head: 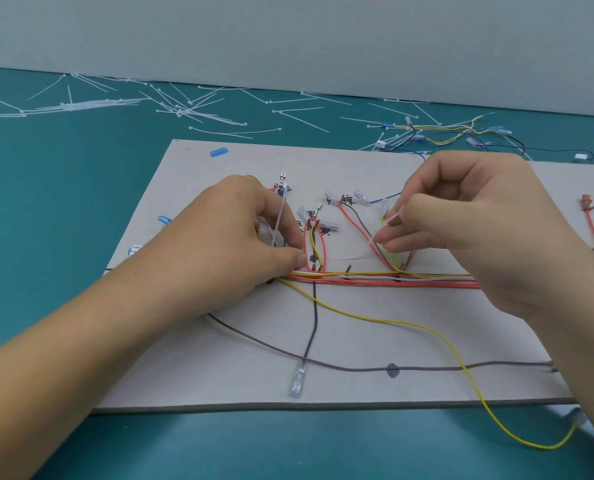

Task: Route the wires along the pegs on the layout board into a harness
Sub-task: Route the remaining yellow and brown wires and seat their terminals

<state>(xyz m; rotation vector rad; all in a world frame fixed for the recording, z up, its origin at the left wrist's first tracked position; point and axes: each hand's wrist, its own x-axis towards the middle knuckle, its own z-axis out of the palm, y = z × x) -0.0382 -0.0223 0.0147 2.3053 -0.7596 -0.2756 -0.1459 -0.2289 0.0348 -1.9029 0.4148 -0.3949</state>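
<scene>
The person's arms are bare: the left forearm (98, 341) fills the 8 o'clock corner, the right forearm (583, 323) the 4 o'clock edge. Left grip (233, 237) and right grip (468, 216) are ungloved, with short nails; the left thumbnail (302, 260) is trimmed.

A teal tabletop (46, 161) fills the view, and a pale grey wall (288, 36) rises from its far edge. White cable ties (184, 110) lie scattered across the far part of the tabletop, most thickly toward its far-left, where several lie together in a loose sheaf (81, 105). At the tabletop's far-right lies a tangle of yellow, blue and black leads (455, 131) with blue and clear ends. A small white connector (380, 144) lies just beside it.
</scene>
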